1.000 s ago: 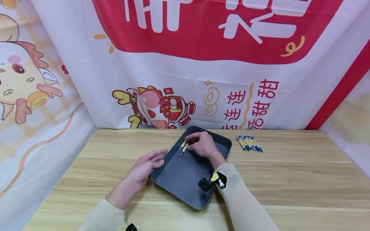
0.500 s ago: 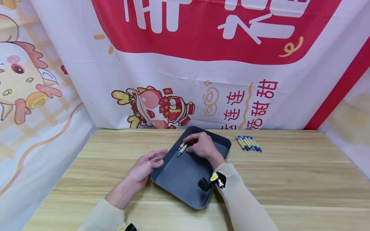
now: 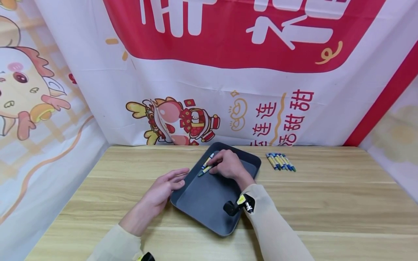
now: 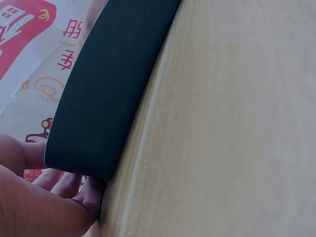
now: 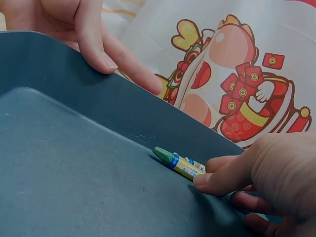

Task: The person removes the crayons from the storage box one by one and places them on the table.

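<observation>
A dark grey rectangular tray [image 3: 209, 203] lies turned at an angle on the wooden table. My right hand [image 3: 228, 166] reaches into it and pinches a green-tipped crayon [image 5: 182, 167] with a yellow and blue wrapper, low over the tray's floor by the left wall. Right beside it, along that wall, lies a second crayon [image 3: 208, 161], mostly hidden by the first in the right wrist view. My left hand [image 3: 164, 188] holds the tray's left side, the thumb over the rim and the other fingers outside; the left wrist view shows fingers at the tray's corner.
To the right of the tray, several crayons [image 3: 281, 162] lie side by side in a row on the table [image 3: 326, 203]. A printed cloth [image 3: 241, 79] hangs behind the table's back edge, and another covers the left side.
The green-tipped crayon has shifted left toward the tray's wall with my right fingers. More of the second crayon shows along the wall. My left hand has stayed in place.
</observation>
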Available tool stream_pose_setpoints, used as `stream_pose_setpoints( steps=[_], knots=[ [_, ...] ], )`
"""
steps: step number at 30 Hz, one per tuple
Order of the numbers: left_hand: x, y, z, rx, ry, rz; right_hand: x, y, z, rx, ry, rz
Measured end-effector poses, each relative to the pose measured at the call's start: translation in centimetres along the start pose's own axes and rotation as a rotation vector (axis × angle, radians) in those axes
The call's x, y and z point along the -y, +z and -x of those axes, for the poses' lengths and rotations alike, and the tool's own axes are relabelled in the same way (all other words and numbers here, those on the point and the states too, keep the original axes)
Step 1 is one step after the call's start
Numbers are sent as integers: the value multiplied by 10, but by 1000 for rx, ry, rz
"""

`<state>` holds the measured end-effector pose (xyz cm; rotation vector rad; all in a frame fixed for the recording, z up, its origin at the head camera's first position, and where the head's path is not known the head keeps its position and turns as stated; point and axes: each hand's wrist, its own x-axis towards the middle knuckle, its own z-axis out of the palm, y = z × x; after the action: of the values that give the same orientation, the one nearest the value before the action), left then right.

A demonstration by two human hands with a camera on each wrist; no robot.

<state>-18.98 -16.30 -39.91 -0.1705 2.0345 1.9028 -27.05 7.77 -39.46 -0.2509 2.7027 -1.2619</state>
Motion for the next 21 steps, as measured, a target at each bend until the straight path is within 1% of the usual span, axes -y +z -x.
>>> stream_pose_setpoints(
  steps=[8, 14, 21],
  knots=[
    [-1, 0, 1, 11, 6, -6, 0, 0, 1, 11, -3, 23],
    [0, -1, 1, 3, 0, -2, -1, 1, 1, 2, 3, 22],
    [0, -1, 1, 6, 0, -3, -2, 2, -1, 27, -2, 44]
  ],
)
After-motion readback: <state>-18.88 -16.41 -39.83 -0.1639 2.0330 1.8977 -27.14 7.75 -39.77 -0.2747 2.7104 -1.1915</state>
